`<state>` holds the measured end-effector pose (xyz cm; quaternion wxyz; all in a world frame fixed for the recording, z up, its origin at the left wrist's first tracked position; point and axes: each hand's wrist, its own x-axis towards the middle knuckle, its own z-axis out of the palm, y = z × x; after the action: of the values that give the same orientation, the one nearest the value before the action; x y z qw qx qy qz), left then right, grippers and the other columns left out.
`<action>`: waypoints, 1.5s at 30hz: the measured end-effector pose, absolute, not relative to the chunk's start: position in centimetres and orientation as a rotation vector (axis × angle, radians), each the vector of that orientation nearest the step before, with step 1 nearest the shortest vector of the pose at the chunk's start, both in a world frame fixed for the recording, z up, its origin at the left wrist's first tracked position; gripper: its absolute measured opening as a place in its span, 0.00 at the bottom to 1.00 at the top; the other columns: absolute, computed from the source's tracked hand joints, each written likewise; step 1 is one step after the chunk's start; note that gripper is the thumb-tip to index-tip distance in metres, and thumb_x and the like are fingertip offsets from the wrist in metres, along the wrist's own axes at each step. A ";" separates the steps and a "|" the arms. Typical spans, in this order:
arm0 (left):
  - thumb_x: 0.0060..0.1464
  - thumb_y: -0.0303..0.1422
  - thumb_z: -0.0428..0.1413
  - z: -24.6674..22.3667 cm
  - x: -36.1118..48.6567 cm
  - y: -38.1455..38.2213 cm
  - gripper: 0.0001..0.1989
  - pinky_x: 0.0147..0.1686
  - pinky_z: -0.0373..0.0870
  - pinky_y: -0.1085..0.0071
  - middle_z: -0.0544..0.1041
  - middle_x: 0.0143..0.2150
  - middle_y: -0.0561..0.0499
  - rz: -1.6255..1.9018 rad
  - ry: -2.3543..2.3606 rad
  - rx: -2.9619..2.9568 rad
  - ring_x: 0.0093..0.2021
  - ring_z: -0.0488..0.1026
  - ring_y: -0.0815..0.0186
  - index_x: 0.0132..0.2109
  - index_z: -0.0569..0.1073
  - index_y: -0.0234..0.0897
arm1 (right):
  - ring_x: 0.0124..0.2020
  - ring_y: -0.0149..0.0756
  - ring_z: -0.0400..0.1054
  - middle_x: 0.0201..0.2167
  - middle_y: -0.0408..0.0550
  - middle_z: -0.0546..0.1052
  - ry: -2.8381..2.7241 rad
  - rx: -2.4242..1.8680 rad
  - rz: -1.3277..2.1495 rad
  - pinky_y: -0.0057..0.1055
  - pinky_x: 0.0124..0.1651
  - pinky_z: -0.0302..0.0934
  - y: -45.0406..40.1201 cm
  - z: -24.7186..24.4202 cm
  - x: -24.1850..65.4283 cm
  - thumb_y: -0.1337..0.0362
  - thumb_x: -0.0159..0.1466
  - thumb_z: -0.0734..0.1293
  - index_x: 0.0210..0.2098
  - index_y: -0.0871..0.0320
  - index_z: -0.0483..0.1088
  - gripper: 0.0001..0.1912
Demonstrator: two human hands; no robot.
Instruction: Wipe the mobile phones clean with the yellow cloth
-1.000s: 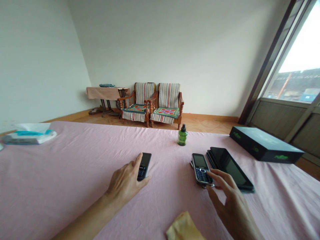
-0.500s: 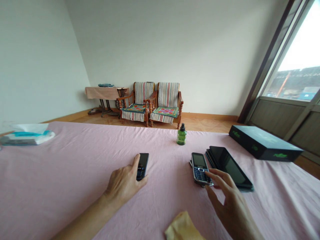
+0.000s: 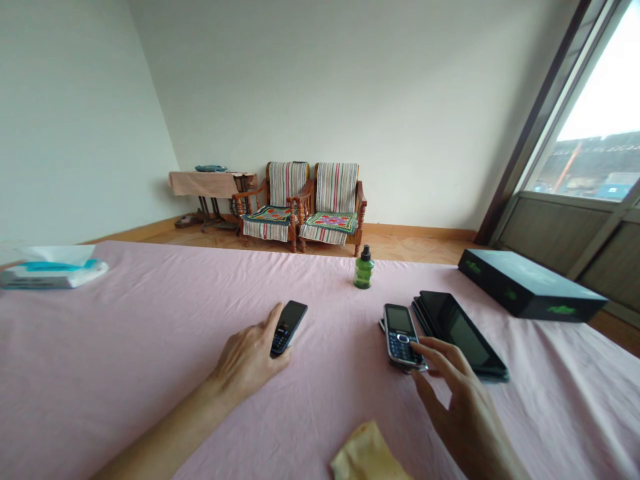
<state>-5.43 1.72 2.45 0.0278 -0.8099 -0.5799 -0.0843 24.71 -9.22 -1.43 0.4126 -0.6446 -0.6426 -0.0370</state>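
A dark keypad mobile phone (image 3: 289,325) is between the thumb and fingers of my left hand (image 3: 253,353), tilted with its top to the right. Over on the right, another keypad mobile phone (image 3: 400,323) with a silver rim lies on top of at least one more phone. The fingertips of my right hand (image 3: 457,390) touch its lower right keypad, and the thumb is apart from them near its bottom edge. A stack of dark tablets (image 3: 457,330) lies just beyond that hand. What is under the top phone is mostly hidden.
A pink cloth (image 3: 165,320) covers the surface. On it are a green spray bottle (image 3: 364,270), a black box (image 3: 530,287), a tissue pack (image 3: 55,272) and a yellowish cloth (image 3: 369,453) at the near edge. Two wooden chairs (image 3: 330,207) stand by the wall.
The phone in my left hand has turned clockwise, its top swinging right and lifting a little. My right hand and the phones beside it have hardly moved.
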 end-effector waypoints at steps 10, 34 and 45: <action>0.56 0.41 0.52 3.0 -5.4 1.6 0.36 0.37 0.69 0.63 0.80 0.42 0.43 -0.236 -1.794 -2.405 0.41 0.78 0.51 0.68 0.50 0.37 | 0.44 0.43 0.72 0.50 0.52 0.69 -1.625 -1.616 -0.102 0.40 0.41 0.71 -9.1 -1.6 24.8 0.62 0.64 0.59 0.50 0.53 0.68 0.16; 0.56 0.44 0.53 3.1 -5.3 1.5 0.37 0.36 0.70 0.60 0.80 0.42 0.43 -0.253 -1.837 -2.382 0.39 0.78 0.49 0.67 0.51 0.38 | 0.44 0.42 0.72 0.50 0.52 0.69 -1.628 -1.613 -0.083 0.42 0.43 0.70 -9.3 -1.4 24.6 0.63 0.65 0.59 0.50 0.53 0.67 0.15; 0.56 0.36 0.56 3.6 1.2 -1.1 0.17 0.40 0.71 0.67 0.75 0.43 0.47 -0.940 -1.327 -3.216 0.38 0.73 0.63 0.51 0.69 0.36 | 0.45 0.44 0.71 0.50 0.54 0.70 -1.527 -1.679 -0.074 0.42 0.43 0.71 -9.0 -2.0 24.5 0.62 0.64 0.59 0.53 0.57 0.65 0.18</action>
<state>1.21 -1.06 3.65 -0.2290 -0.8687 -0.3585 -0.2539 24.48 -8.97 -1.97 0.4217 -0.6705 -0.6097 -0.0294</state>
